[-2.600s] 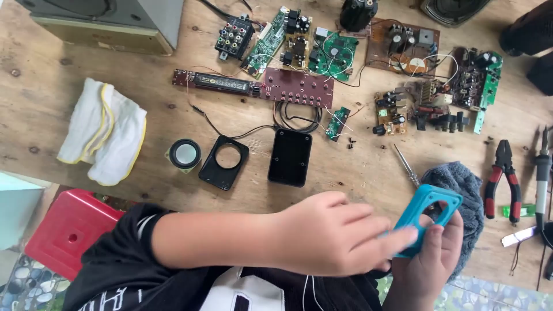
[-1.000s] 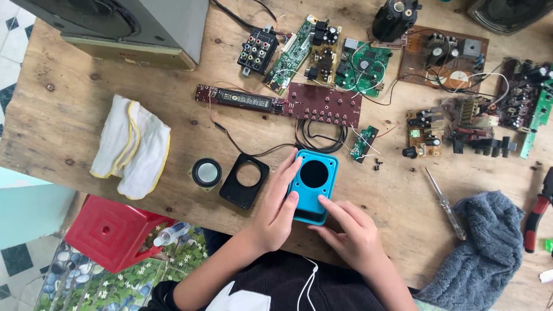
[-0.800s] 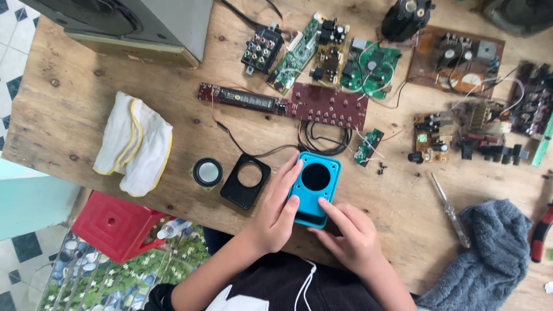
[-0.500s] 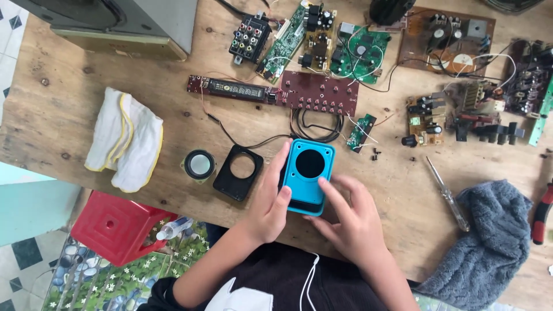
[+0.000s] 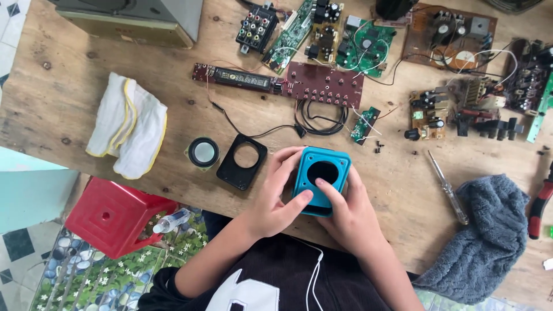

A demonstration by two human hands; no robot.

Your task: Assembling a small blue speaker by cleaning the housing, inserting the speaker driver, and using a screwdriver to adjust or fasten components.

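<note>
Since half a second ago, little has shifted: both hands remain clamped on the blue casing (image 5: pixel 321 179) and the view has only slid slightly. In the oldest frame that casing was lifted off at the right, clear of the bench; now it sits low near the front edge of the wooden table (image 5: pixel 69 103).

Left hand (image 5: pixel 275 196): fingers wrapped around the casing's left side, thumb pressed on its face below the round hole. Closed firmly on it.

Right hand (image 5: pixel 348 216): cupping the lower right corner, one finger lying across the face up to the rim of the hole. Also closed on it.

Casing lies face up, round opening dark. Whether a black part sits beneath it cannot be told; the hands cover the lower edge.

Just left: black frame (image 5: pixel 242 162) with a round cut-out, and beside that a small round speaker (image 5: pixel 203 152), both loose on the wood. Wires (image 5: pixel 319 118) coil behind the casing, running to the long red circuit board (image 5: pixel 325 84). Screwdriver (image 5: pixel 446 185) lies to the right, near a grey cloth (image 5: pixel 481 242). White rag (image 5: pixel 128 124) far left.

Judgement: the step looks like seating or pressing the shell down onto something. Next move likely calls for even pressure at the corners, keeping the wires from being pinched.
</note>
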